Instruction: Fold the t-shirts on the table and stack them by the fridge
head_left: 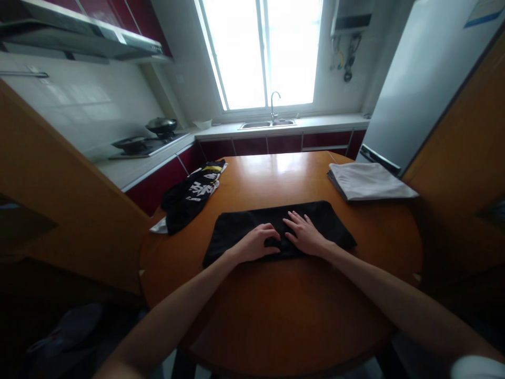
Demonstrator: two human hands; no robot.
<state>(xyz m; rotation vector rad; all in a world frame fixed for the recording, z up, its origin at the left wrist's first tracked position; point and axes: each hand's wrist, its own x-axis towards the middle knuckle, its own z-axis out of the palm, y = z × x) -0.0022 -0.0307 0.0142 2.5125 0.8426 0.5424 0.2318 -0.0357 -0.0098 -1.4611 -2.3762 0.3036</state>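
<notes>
A folded black cloth (236,227), perhaps a garment, lies flat as a wide strip across the wooden table in front of me. My left hand (258,243) rests at the middle of its near side, fingers loosely curved and the thumb standing apart from them, with no fabric visibly pinched. Just right of it, my right hand (304,235) lies palm down on the cloth with its fingers spread. The undersides of both hands are hidden.
The round-ended wooden table (276,316) carries a black garment with white and yellow print (193,192) at left and a folded light grey cloth (366,179) at right. Beyond stand a sink (256,125), a stove with pans (160,125) and a fridge (418,79).
</notes>
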